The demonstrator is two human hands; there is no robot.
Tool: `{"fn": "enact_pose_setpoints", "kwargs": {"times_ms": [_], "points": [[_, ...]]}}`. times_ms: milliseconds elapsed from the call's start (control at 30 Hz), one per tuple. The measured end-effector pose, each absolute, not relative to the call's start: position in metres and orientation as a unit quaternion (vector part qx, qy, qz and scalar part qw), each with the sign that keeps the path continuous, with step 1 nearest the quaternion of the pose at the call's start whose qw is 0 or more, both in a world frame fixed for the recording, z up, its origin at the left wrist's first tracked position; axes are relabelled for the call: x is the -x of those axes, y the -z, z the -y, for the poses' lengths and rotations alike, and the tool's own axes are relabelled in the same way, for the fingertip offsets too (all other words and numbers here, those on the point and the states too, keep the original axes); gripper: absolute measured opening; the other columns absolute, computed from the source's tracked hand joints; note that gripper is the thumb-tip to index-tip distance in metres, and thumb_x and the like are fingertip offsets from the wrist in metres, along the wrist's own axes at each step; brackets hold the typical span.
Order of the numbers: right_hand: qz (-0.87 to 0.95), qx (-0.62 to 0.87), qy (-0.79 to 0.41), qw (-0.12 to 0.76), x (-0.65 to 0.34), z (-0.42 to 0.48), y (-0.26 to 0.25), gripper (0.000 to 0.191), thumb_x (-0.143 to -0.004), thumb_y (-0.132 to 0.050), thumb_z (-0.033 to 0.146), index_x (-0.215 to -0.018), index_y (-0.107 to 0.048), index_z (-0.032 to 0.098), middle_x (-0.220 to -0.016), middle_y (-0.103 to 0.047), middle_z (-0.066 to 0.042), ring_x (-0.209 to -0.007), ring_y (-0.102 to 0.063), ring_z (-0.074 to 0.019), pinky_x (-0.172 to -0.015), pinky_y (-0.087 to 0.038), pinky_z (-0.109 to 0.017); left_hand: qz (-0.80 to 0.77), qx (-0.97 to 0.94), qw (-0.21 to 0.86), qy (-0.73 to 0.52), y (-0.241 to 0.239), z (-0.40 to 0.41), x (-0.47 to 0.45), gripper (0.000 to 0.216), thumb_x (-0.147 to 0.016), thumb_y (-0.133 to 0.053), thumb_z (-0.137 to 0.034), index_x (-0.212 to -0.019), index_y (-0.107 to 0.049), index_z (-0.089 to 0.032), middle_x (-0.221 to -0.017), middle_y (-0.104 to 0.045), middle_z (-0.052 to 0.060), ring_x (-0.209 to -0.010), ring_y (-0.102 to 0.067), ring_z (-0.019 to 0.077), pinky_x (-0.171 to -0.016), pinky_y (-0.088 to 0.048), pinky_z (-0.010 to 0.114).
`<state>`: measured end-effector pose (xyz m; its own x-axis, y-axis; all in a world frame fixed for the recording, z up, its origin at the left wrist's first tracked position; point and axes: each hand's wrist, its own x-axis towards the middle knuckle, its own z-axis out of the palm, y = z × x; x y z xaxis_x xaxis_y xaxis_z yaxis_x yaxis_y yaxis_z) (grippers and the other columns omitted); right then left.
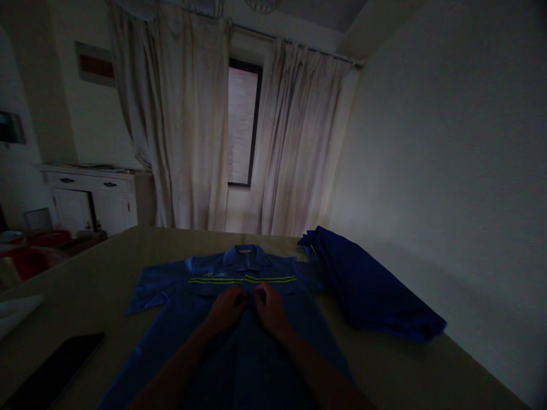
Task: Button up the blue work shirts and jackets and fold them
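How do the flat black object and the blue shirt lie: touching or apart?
Apart. The head view shows a strip of tabletop between the flat black object and the blue shirt.

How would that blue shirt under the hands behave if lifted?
The blue shirt would probably droop, since its cloth spreads flat, with soft folds in one sleeve. It may feel light for its size: the short-sleeved fabric looks fairly thin.

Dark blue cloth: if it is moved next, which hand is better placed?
Probably the right hand: the cloth lies on its side of the shirt. The left hand is farther away; both are at the shirt's front.
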<state>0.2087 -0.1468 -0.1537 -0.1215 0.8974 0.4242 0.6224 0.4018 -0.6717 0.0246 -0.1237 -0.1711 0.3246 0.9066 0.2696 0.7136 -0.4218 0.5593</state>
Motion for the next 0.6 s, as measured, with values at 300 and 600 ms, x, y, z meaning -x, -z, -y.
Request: {"fn": "enact_pose_setpoints", "kwargs": {"times_ms": [300,600], "points": [[0.786,0.573,-0.144,0.185,-0.192,0.202,0.132,0.052,-0.073,-0.078,0.051,-0.112,-0.067,0.019,-0.111,-0.071,-0.015,-0.097,-0.067,-0.0331,-0.078,-0.049,-0.037,-0.527,-0.802,0.134,-0.245,0.166,0.114,-0.027,0.031,-0.103,-0.039,-0.028,-0.102,-0.07,-0.025,-0.11,-0.072,0.004,-0.107,-0.064,0.0203,-0.093,-0.044,0.031],[0.728,0.592,-0.221,0.266,-0.214,0.201,0.139,0.034,-0.08,-0.057,0.014,-0.112,-0.071,0.017,-0.106,-0.074,-0.008,-0.1,-0.067,-0.0238,-0.086,-0.046,-0.031,-0.52,-0.819,0.104,-0.218,0.157,0.138,-0.027,0.04,-0.095,-0.04,-0.013,-0.13,-0.059,-0.021,-0.136,-0.063,0.01,-0.128,-0.056,0.0257,-0.107,-0.041,0.038]]}}
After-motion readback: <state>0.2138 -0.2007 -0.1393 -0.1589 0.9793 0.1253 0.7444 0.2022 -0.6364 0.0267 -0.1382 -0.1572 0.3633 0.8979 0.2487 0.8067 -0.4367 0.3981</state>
